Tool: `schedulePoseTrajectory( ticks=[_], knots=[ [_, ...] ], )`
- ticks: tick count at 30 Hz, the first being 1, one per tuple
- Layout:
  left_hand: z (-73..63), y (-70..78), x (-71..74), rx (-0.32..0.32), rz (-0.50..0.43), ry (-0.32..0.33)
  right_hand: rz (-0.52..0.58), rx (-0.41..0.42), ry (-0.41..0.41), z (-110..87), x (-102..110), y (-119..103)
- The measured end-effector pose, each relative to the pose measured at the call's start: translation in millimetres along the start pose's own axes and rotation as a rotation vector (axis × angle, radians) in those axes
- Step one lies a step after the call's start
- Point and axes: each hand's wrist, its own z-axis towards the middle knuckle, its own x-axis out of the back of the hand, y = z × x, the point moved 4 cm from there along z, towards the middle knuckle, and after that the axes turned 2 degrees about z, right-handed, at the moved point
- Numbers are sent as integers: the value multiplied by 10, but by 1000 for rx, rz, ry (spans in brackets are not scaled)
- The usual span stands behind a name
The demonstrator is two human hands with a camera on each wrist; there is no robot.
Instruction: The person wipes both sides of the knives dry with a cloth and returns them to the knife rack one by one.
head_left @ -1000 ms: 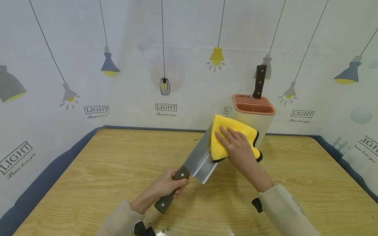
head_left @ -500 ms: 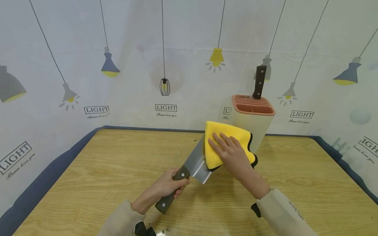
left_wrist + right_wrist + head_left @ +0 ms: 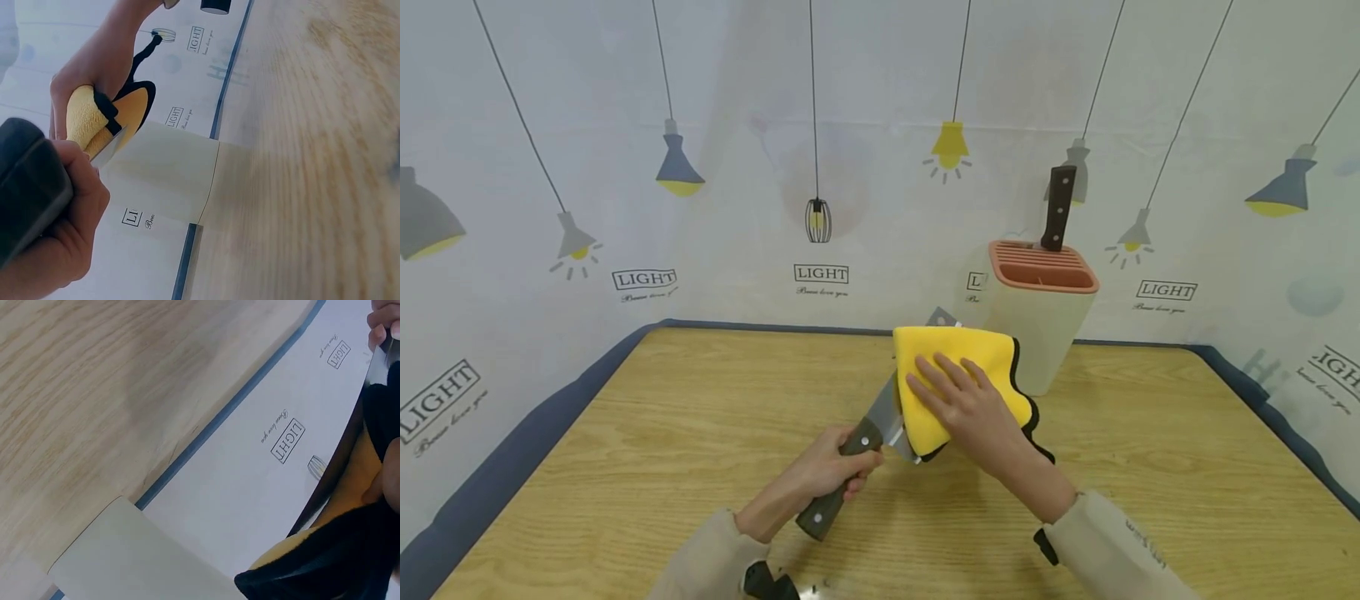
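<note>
Cleaver [image 3: 863, 439] held above the worktop [image 3: 737, 392], its handle [image 3: 825, 507] clasped in your left grip [image 3: 831, 467] while your right grip [image 3: 966, 408] pinches the yellow cloth [image 3: 917, 422] folded over the blade [image 3: 887, 407]: hold the angle steady and wipe with even pressure, cloth between you and steel.

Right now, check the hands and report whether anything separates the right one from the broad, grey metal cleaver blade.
Yes: the yellow fabric cloth with dark edging lies between the right hand and the blade. Nothing visible separates the left hand from the cleaver's dark, riveted handle.
</note>
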Motion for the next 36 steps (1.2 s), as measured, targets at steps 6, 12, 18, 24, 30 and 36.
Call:
schedulePoseTrajectory(
  ticks=[6,12,18,24,30,36],
  knots=[
    [10,-5,1,12,1,7,13,41,18,7,19,-92],
    [12,11,0,14,3,6,8,82,31,19,28,-168],
    [28,20,-11,12,19,19,17,132,30,22,43,-230],
    [32,8,-16,9,31,17,9,163,32,18,44,-261],
    [26,19,-16,5,28,24,8,182,40,12,44,-248],
    [29,19,-12,3,12,24,5,182,37,13,38,-224]
  ],
)
